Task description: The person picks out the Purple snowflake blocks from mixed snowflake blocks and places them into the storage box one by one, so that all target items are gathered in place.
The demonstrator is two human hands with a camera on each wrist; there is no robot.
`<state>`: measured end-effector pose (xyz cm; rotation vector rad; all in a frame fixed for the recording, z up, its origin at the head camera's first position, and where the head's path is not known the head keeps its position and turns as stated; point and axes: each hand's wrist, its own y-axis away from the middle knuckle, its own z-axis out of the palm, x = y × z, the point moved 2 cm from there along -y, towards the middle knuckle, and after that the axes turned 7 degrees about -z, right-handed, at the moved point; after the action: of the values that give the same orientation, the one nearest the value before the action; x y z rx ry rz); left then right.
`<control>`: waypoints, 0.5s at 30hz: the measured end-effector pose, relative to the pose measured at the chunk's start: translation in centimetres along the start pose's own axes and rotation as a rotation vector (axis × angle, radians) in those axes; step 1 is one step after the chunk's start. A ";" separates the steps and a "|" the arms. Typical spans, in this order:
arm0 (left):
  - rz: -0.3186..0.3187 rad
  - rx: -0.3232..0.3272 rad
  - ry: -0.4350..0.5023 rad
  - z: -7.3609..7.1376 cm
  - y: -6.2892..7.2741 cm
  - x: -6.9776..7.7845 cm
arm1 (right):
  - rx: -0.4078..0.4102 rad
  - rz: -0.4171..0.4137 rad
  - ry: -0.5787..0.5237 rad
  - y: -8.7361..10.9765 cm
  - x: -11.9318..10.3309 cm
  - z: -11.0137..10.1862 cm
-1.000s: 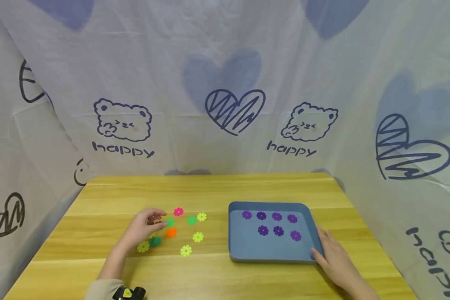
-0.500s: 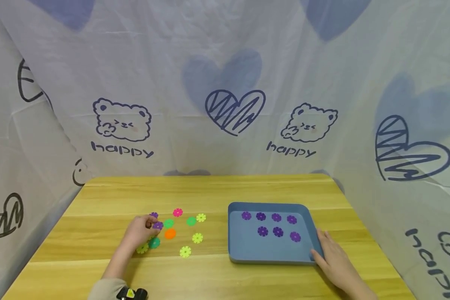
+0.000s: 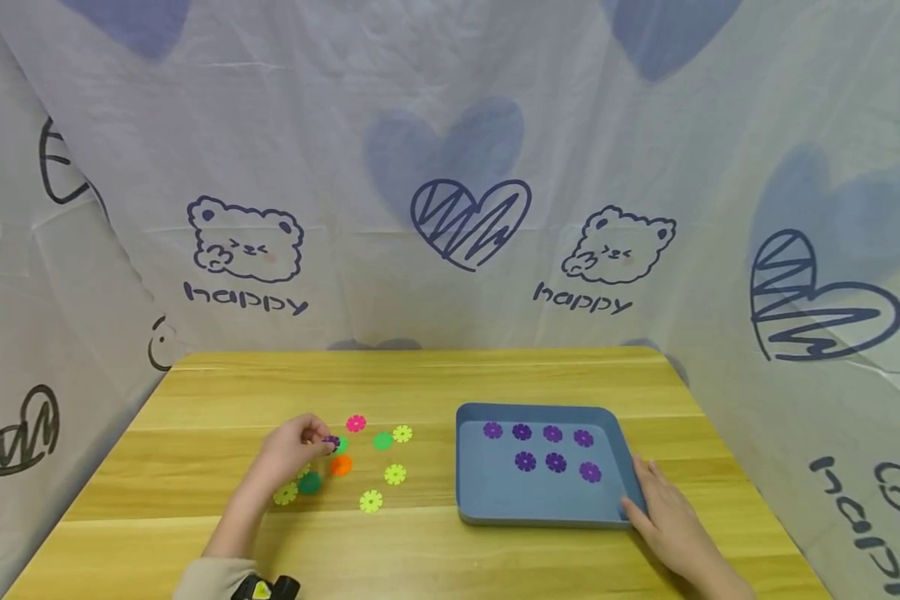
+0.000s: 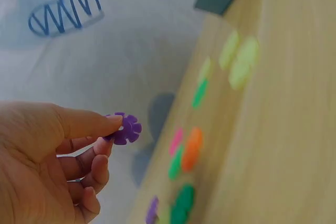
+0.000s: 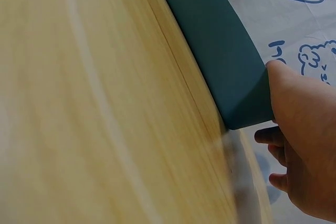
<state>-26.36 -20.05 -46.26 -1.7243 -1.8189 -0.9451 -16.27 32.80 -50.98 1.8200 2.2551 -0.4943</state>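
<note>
My left hand pinches a purple snowflake disc between thumb and fingertips, held above the loose discs on the table's left. Below it lie green discs, an orange disc, a pink disc and several yellow discs. Another purple disc shows at the bottom of the left wrist view. My right hand grips the right wall of the blue-grey tray, its thumb over the rim. Several purple discs lie flat inside the tray in two rows.
The wooden table carries the tray at right and the loose discs at left. A bare strip of wood separates them. A white printed cloth hangs behind the table and along both sides.
My left hand has gone from reaching among the discs to pinching a purple disc, lifting it and shifting slightly right. My right hand and the tray have stayed put.
</note>
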 end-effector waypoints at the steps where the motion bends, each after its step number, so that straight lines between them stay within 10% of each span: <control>1: 0.015 -0.008 0.004 0.0 0.2 0.6 | 0.000 0.001 0.001 0.0 0.0 0.0; 15: 0.243 -0.164 0.159 4.0 0.1 7.9 | -0.001 -0.004 0.006 0.1 -0.3 -0.3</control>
<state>-26.58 -11.78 -43.11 -1.8591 -1.4282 -1.1175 -16.06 32.62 -50.65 1.8194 2.2627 -0.4890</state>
